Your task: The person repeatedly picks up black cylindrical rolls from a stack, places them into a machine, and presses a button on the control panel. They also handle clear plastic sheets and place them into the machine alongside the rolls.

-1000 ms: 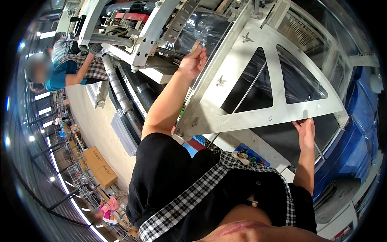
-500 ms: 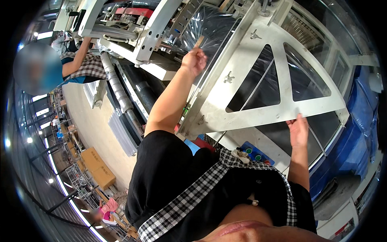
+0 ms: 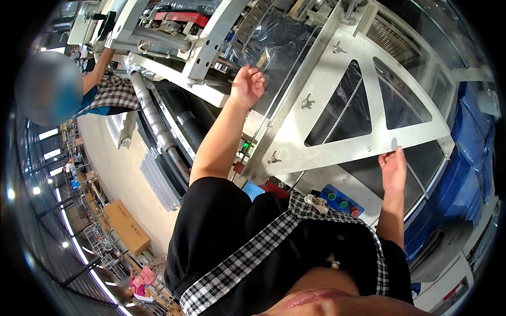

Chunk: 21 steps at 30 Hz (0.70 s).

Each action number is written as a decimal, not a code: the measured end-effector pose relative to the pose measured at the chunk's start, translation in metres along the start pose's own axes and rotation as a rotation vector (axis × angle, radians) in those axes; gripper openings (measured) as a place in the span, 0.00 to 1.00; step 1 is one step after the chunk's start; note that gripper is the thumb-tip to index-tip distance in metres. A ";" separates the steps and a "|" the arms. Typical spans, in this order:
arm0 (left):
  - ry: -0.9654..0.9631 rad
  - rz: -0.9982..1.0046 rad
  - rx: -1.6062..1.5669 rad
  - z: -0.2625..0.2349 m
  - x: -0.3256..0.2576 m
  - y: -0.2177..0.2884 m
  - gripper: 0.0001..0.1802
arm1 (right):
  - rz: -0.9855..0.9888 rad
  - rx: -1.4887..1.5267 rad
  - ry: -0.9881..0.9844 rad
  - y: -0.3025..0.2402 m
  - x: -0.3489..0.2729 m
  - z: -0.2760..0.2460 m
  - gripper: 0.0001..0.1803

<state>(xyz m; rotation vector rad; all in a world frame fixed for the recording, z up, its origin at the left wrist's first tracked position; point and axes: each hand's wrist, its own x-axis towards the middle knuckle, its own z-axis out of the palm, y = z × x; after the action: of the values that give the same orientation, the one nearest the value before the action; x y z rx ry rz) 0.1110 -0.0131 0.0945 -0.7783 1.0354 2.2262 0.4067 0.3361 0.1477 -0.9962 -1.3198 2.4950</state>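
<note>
My left hand [image 3: 247,87] is raised beside dark, shiny plastic film [image 3: 284,39], its fingers loosely curled and apart, with nothing visibly held. A tan strip [image 3: 262,59] shows just beyond the fingertips; whether they touch it I cannot tell. To the right, a large white metal side plate [image 3: 377,105] with two triangular cut-outs fills much of the view. Several wing nuts [image 3: 307,101] sit along its left side. My right hand [image 3: 393,171] is at the plate's lower edge, palm up, fingers slightly bent, fingertips at or just under the edge.
A blue control box [image 3: 342,200] with round buttons is close to my body. Machine rollers [image 3: 155,113] and a white frame [image 3: 203,55] stand left. A co-worker [image 3: 108,89] in a checked apron reaches into the machine. Blue sheeting [image 3: 469,152] hangs right; cartons [image 3: 126,226] lie far left.
My left hand has moved back slightly toward me and left, and its fingers have loosened near the tan strip. My right hand stays by the plate edge. The view has shifted a little.
</note>
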 end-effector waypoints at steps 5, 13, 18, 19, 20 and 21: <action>-0.361 -0.053 0.134 0.004 0.000 -0.005 0.20 | 0.018 -0.061 0.071 0.016 -0.005 0.018 0.14; -0.140 -0.053 0.094 0.011 -0.012 -0.006 0.14 | -0.003 -0.001 0.162 -0.004 -0.012 0.018 0.11; -0.037 -0.051 0.356 -0.005 -0.048 -0.018 0.12 | 0.289 -0.503 -0.253 0.009 -0.015 0.001 0.09; 0.059 -0.054 0.353 -0.024 -0.069 -0.017 0.12 | 0.340 -0.633 -0.382 0.014 -0.027 -0.002 0.08; 0.091 0.020 0.435 -0.043 -0.095 -0.023 0.11 | 0.320 -0.839 -0.528 0.016 -0.041 -0.002 0.09; -0.018 0.156 0.515 -0.071 -0.126 -0.027 0.11 | 0.333 -0.918 -0.638 0.015 -0.055 -0.001 0.09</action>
<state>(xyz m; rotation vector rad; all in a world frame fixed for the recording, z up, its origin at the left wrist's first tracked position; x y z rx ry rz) 0.2333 -0.0852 0.1317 -0.4590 1.6150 1.9447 0.4523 0.3041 0.1625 -0.5252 -2.8586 2.5194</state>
